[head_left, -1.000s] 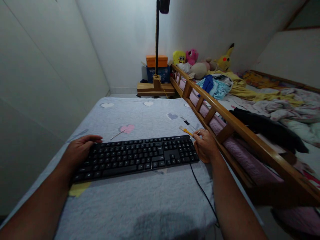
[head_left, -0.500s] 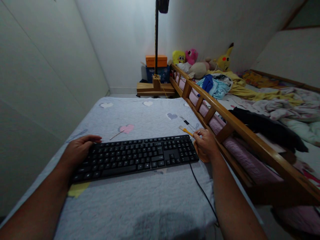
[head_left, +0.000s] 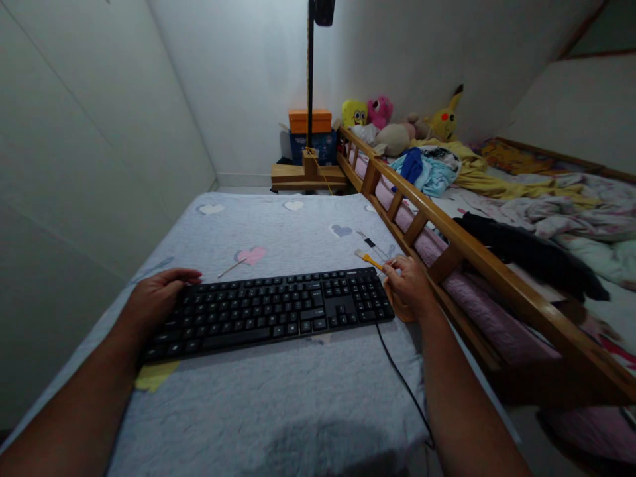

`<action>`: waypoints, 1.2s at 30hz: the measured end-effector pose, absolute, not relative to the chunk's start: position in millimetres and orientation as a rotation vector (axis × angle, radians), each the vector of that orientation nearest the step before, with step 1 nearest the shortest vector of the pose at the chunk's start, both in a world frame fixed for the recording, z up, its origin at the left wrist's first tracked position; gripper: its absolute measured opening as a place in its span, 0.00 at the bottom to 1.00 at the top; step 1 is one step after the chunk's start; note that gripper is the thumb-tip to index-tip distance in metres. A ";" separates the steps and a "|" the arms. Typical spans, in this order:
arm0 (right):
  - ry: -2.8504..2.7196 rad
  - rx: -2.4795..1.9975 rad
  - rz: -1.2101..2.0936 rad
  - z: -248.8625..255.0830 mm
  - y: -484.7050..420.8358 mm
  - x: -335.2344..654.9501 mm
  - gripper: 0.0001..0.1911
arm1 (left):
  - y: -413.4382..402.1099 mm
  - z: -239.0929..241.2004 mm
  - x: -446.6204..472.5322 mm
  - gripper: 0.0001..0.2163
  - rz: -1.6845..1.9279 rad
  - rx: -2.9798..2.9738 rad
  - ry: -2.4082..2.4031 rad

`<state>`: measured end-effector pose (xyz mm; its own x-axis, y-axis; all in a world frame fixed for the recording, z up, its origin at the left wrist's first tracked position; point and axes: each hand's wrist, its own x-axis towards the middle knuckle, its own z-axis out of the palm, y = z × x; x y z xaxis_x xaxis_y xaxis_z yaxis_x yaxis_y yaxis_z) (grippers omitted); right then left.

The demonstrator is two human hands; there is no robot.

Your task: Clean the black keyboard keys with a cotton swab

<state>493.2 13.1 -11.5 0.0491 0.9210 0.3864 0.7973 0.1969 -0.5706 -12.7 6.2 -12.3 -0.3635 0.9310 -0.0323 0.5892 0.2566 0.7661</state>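
A black keyboard (head_left: 278,308) lies slightly tilted across the patterned cloth. My left hand (head_left: 156,298) grips its left end, fingers along the back edge and thumb by the keys. Beyond the right end, my right hand (head_left: 407,281) has its fingertips pinched together. A thin pale thing shows at those fingertips, too small to name. Under that palm lies an orange cloth (head_left: 400,310), partly hidden. Close to the fingertips is a small brush (head_left: 368,258) with a yellow handle, and behind it tweezers-like thin metal prongs with a black band (head_left: 370,243).
A cotton swab (head_left: 231,267) lies behind the keyboard. The keyboard's cable (head_left: 397,371) runs toward the front right. A wooden bed rail (head_left: 447,228) borders the right side. At the back stand a wooden stand base (head_left: 293,173) and an orange box (head_left: 310,121).
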 end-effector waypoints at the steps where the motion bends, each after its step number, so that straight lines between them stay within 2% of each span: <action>1: -1.767 -1.615 0.228 -10.8 12.3 493.0 0.11 | 5.7 -11.4 -12.0 0.16 0.924 1.378 2.049; 13: -1.919 -1.600 0.265 -6.5 -8.0 501.0 0.10 | 5.0 -11.9 -13.3 0.18 0.904 1.376 2.049; 24: -1.800 -1.515 0.110 -21.4 -8.8 494.9 0.11 | 5.7 -12.0 -13.0 0.17 0.915 1.394 2.044; 36: -1.810 -1.504 0.131 -20.2 -8.5 493.7 0.11 | 6.9 -17.3 -16.4 0.18 0.919 1.396 2.057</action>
<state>493.7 -8.5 -20.2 -0.0124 0.8761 0.4820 0.7973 0.2996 -0.5240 -16.4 6.9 -17.3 -0.3595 0.9329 -0.0226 0.6057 0.2517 0.7549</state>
